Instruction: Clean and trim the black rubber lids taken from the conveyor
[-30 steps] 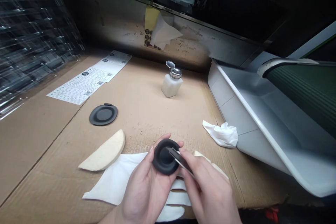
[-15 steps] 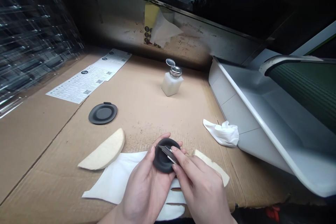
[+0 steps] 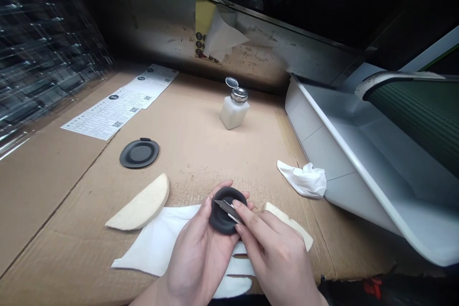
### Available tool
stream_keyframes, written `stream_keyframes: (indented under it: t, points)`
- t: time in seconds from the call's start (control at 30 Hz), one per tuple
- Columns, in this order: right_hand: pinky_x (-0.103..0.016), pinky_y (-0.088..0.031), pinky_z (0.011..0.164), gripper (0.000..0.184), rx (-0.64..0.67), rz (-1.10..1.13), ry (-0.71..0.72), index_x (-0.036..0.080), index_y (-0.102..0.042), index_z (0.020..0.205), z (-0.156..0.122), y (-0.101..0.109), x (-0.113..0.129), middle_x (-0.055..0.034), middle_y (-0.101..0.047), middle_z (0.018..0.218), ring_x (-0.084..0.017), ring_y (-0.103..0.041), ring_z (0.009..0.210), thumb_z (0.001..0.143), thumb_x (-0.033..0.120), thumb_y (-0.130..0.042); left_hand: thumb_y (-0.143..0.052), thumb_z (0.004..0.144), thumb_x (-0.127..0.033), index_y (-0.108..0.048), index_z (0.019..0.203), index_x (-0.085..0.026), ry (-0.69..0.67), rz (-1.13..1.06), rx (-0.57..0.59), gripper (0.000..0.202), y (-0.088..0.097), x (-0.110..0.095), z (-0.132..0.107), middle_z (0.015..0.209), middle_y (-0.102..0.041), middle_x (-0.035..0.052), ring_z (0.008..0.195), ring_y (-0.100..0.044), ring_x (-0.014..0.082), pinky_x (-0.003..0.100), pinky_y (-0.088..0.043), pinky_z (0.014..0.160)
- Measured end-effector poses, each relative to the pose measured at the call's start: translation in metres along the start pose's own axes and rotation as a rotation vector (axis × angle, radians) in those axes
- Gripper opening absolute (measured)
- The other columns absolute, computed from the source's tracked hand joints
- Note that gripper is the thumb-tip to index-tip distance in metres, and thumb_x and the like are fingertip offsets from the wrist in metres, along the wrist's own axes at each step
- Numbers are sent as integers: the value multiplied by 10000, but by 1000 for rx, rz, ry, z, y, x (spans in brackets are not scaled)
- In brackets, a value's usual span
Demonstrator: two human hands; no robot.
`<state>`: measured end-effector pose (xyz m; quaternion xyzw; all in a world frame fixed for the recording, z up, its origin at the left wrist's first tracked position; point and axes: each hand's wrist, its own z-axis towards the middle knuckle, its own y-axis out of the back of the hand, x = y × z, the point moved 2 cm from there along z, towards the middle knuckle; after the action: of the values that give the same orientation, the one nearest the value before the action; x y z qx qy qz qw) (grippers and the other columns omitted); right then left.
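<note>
My left hand (image 3: 195, 248) cradles a round black rubber disc (image 3: 224, 220) against its fingers and palm. My right hand (image 3: 268, 244) pinches a narrow metal blade (image 3: 225, 210) between thumb and fingers, and the blade lies across the top of the disc, reaching its left rim. Under both hands is a white cloth (image 3: 158, 234). A half-round cream foam pad (image 3: 141, 203) lies left of my left hand, and a second foam pad (image 3: 290, 225) is partly hidden behind my right hand. A similar black disc (image 3: 139, 154) lies flat farther up.
A white pump bottle (image 3: 234, 111) with its metal lid flipped open stands on the cardboard sheet (image 3: 201, 158). Printed QR-code sheets (image 3: 118, 111) lie at left, a crumpled white cloth (image 3: 303, 180) at right. A white tray (image 3: 344, 153) and a green belt (image 3: 412, 114) border the right side.
My right hand has moved down and left, so the blade now reaches farther across the disc toward its left rim. The whole view has shifted slightly.
</note>
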<state>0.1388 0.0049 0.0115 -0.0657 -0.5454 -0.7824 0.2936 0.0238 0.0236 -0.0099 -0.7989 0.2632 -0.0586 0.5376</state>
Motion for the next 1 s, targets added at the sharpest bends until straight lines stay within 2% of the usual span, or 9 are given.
stream_keyframes:
  t: [0.23,0.4,0.5,0.57,0.7,0.8,0.9,1.0]
  points:
    - [-213,-490,592,334,48,-11,17,251,-553,1208,-1,1,-3,-27,-623,767,-126,-605,656,894,207,-448,-424,883,-353,-583,1092,-175,3,-5,10,318,0,0,0,1036,-661,114,1071,-563,276,393,-381,939]
    - [-233,-503,614,337,58,8,30,245,-548,1213,-2,-1,-3,-31,-614,753,-131,-600,638,892,212,-453,-431,877,-360,-571,1092,-166,-1,13,1,322,1,0,0,1055,-654,141,1049,-577,267,389,-381,940]
    - [-230,-511,661,332,70,49,33,238,-552,1206,-1,1,-1,-37,-638,807,-135,-621,702,891,206,-452,-424,880,-374,-537,1137,-169,1,36,-8,349,0,0,0,1066,-646,166,1029,-584,252,377,-399,913]
    - [-209,-507,684,325,62,77,12,246,-551,1198,1,8,-4,-22,-659,864,-125,-631,750,889,206,-462,-413,886,-371,-505,1182,-191,-14,49,-12,358,-2,-1,-1,1040,-653,152,1006,-587,235,369,-417,878]
    - [-196,-495,729,300,-41,-68,-86,272,-548,1177,-2,32,-33,11,-666,986,-117,-636,841,891,232,-471,-398,889,-385,-514,1150,-258,-49,106,8,313,-6,-2,-2,1016,-650,108,886,-608,229,347,-452,738]
    - [-253,-488,815,265,-35,-236,-130,267,-571,1135,-13,43,-67,8,-641,1061,-148,-615,936,899,260,-450,-387,870,-460,-577,1038,-239,-40,143,22,337,-7,-1,-4,1009,-643,111,815,-608,230,319,-445,679]
    - [-321,-485,866,263,0,-342,-138,235,-586,1104,-25,44,-91,-21,-620,1098,-183,-591,991,908,271,-416,-357,867,-498,-629,947,-195,-13,137,53,415,-5,-1,-5,946,-656,112,813,-607,227,320,-452,701]
    - [-346,-493,880,288,44,-343,-60,223,-554,1149,-32,43,-88,-44,-583,1163,-202,-552,1062,901,300,-430,-354,878,-477,-663,904,-136,-4,97,70,461,-4,-1,-4,909,-670,119,942,-595,259,373,-448,836]
